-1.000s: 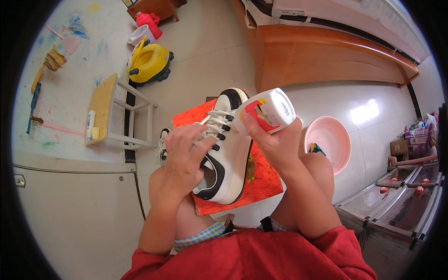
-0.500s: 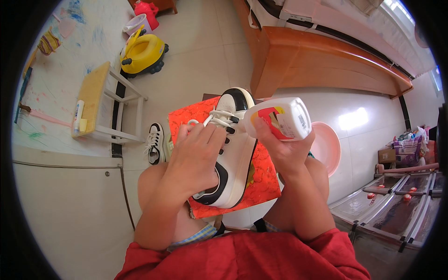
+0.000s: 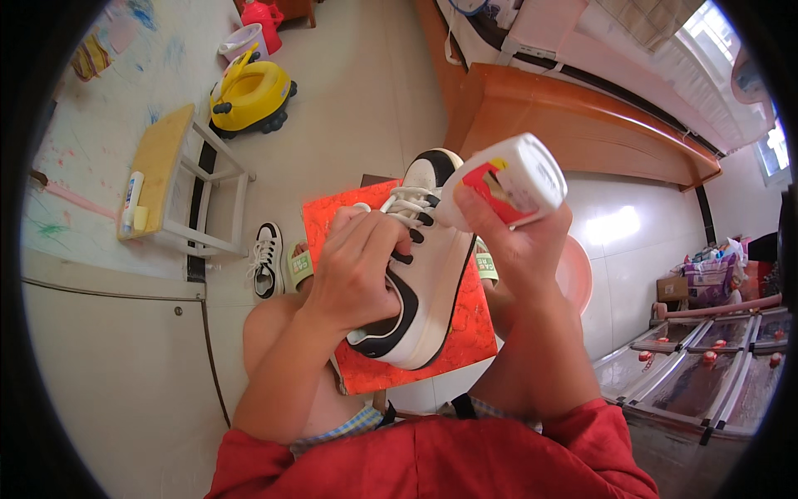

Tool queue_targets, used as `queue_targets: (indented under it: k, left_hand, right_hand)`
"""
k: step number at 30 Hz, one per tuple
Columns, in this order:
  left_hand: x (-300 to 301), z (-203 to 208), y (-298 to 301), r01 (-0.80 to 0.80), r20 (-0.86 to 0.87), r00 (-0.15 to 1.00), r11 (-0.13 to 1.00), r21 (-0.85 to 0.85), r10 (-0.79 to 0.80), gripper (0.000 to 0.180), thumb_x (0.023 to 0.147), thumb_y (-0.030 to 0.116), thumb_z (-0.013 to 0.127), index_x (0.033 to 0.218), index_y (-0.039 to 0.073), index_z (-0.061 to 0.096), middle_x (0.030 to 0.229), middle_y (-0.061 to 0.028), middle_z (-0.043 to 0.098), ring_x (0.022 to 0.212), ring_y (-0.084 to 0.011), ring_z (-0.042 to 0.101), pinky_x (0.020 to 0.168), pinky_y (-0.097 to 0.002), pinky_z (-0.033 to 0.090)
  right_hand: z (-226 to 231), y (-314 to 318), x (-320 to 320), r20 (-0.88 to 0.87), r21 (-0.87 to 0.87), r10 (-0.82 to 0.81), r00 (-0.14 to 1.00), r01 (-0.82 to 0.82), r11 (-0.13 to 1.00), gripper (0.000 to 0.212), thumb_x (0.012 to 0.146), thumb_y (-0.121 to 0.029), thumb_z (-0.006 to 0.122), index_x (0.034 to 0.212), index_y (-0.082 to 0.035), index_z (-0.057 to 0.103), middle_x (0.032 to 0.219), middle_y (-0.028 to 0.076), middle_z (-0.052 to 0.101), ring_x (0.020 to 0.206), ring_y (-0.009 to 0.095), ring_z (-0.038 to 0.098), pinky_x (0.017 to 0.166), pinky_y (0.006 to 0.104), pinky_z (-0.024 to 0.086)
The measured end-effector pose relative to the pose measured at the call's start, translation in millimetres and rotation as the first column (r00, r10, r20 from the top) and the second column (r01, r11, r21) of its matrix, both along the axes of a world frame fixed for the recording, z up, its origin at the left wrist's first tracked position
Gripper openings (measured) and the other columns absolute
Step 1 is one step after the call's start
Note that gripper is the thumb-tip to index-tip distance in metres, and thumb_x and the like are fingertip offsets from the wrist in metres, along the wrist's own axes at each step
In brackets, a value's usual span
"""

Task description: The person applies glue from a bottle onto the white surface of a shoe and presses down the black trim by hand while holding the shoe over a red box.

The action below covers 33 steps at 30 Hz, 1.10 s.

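A white sneaker with black panels [image 3: 440, 279] lies toe away from me on a red-orange square surface [image 3: 470, 333] between my knees. My left hand [image 3: 356, 268] is closed on it at the lacing and opening, some fingers hidden inside the shoe. White laces [image 3: 409, 205] cross its front, with a loose loop by my knuckles. In my right hand [image 3: 525, 241] is a white plastic bottle [image 3: 544, 176] with a red and yellow label. The bottle is tilted, its narrow end down beside the laces; whether its tip touches the shoe I cannot tell.
A second sneaker [image 3: 266, 262] sits on the floor at left, near a wooden-topped stool [image 3: 158, 170] bearing a white tube [image 3: 131, 200]. Beyond are a yellow ride-on toy [image 3: 249, 96] and an orange-brown wooden bed frame [image 3: 573, 125]. A pink basin [image 3: 575, 274] stands by my right knee.
My right hand has raised the bottle slightly to the right. My left hand's fingers have curled in closer over the laces. The view has shifted a little, showing green slippers.
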<state>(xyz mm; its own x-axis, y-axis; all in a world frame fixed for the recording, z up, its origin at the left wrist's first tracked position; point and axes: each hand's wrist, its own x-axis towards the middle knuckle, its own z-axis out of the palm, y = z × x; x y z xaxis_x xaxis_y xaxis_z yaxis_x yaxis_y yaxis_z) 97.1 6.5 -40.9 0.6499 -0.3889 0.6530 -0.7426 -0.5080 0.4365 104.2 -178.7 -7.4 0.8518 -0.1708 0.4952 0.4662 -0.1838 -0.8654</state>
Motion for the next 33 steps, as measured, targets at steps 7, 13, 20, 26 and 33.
queue_targets:
  k: [7, 13, 20, 26, 33]
  left_hand:
    - [22.0, -4.1, -9.6, 0.020, -0.047, 0.999, 0.999, 0.051, -0.017, 0.032, 0.051, -0.006, 0.054, 0.080, 0.006, 0.053, 0.074, -0.0057, 0.055, 0.069, -0.0276, 0.053, 0.072, -0.0343, 0.041]
    - [20.1, -13.9, -6.8, 0.032, -0.113, 0.993, 0.999, -0.034, -0.036, 0.033, 0.049, -0.004, 0.055, 0.080, 0.006, 0.053, 0.074, -0.0061, 0.054, 0.069, -0.0278, 0.052, 0.075, -0.0346, 0.040]
    - [20.0, -11.2, -3.2, 0.031, -0.205, 0.978, 0.999, 0.013, -0.027, 0.033, 0.051, -0.005, 0.055, 0.081, 0.007, 0.050, 0.076, -0.0061, 0.052, 0.077, -0.0280, 0.053, 0.077, -0.0344, 0.037]
    - [20.3, -15.9, -7.1, 0.001, -0.169, 0.985, 0.993, -0.121, -0.021, 0.031, 0.051, -0.005, 0.055, 0.080, 0.007, 0.049, 0.077, -0.0065, 0.051, 0.076, -0.0284, 0.052, 0.076, -0.0338, 0.038]
    - [29.1, -22.5, -4.7, -0.013, -0.190, 0.982, 0.996, -0.090, -0.004, 0.031, 0.053, -0.005, 0.055, 0.081, 0.006, 0.048, 0.076, -0.0071, 0.049, 0.076, -0.0283, 0.051, 0.073, -0.0345, 0.036]
  right_hand:
    - [3.5, -12.1, 23.8, -0.096, -0.287, 0.015, 0.995, -0.042, 0.957, 0.030, 0.070, -0.011, 0.075, 0.096, -0.001, 0.065, 0.081, 0.009, 0.067, 0.068, 0.019, 0.063, 0.066, 0.0281, 0.051]
    - [-5.5, -22.0, 12.2, -0.080, -0.046, 0.046, 0.996, -0.050, 0.998, 0.029, 0.075, -0.006, 0.074, 0.102, 0.001, 0.065, 0.092, 0.007, 0.069, 0.081, 0.011, 0.064, 0.072, 0.0258, 0.052]
    - [-10.7, -18.3, 7.8, -0.078, 0.032, 0.105, 0.991, -0.103, 0.994, 0.030, 0.075, 0.001, 0.074, 0.104, 0.002, 0.063, 0.104, 0.008, 0.066, 0.084, 0.012, 0.064, 0.074, 0.0268, 0.053]
    - [-11.9, -13.9, 7.9, 0.026, -0.003, 0.083, 0.996, -0.083, 0.997, 0.030, 0.077, -0.002, 0.076, 0.104, 0.002, 0.064, 0.107, 0.008, 0.066, 0.084, 0.012, 0.064, 0.076, 0.0260, 0.052]
    - [-10.2, -7.0, 7.7, -0.152, 0.189, 0.056, 0.987, -0.026, 0.982, 0.026, 0.078, -0.002, 0.075, 0.101, 0.001, 0.065, 0.102, 0.009, 0.068, 0.083, 0.011, 0.064, 0.074, 0.0250, 0.052]
